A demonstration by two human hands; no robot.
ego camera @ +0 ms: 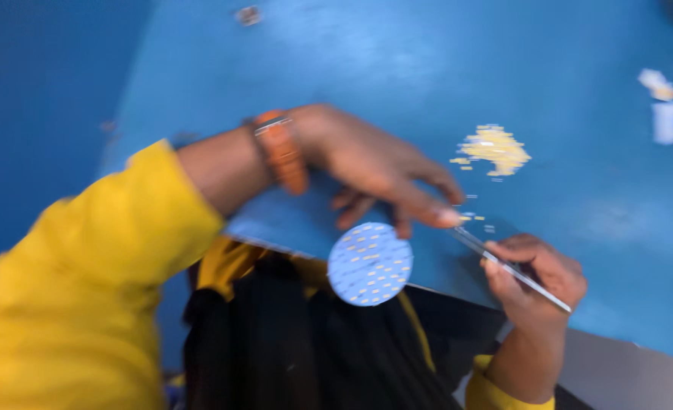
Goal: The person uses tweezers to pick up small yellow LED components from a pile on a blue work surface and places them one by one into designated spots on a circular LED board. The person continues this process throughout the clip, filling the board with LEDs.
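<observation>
Nearest of all, a round white disc dotted with small yellow chips lies at the near edge of the blue bench, partly overhanging it above the person's dark lap. Just to its right, the right hand is closed in a pinch around a thin pair of metal tweezers, whose tips point up and left toward a few loose yellow chips on the bench. Above the disc, the left hand reaches across from the left in a yellow sleeve, an orange wrist strap showing; its fingers are spread and curled downward, one fingertip resting on or just over the bench beside the tweezer tips. It seems to hold nothing, though motion blur makes that uncertain. Farther off to the right sits a small heap of yellow chips, and farther still, near the right edge, a few pale scraps. A small blurred speck lies at the far side.

As a judgement, the disc looks the most at risk: with part of it off the edge, a nudge from the left hand's fingers or sleeve could tip it into the lap and shake its chips loose. The loose chips by the fingertip are tiny, so a sweep of the hand could scatter them or push them off the bench, and a tweezer pinch that is too hard could flick one away.
</observation>
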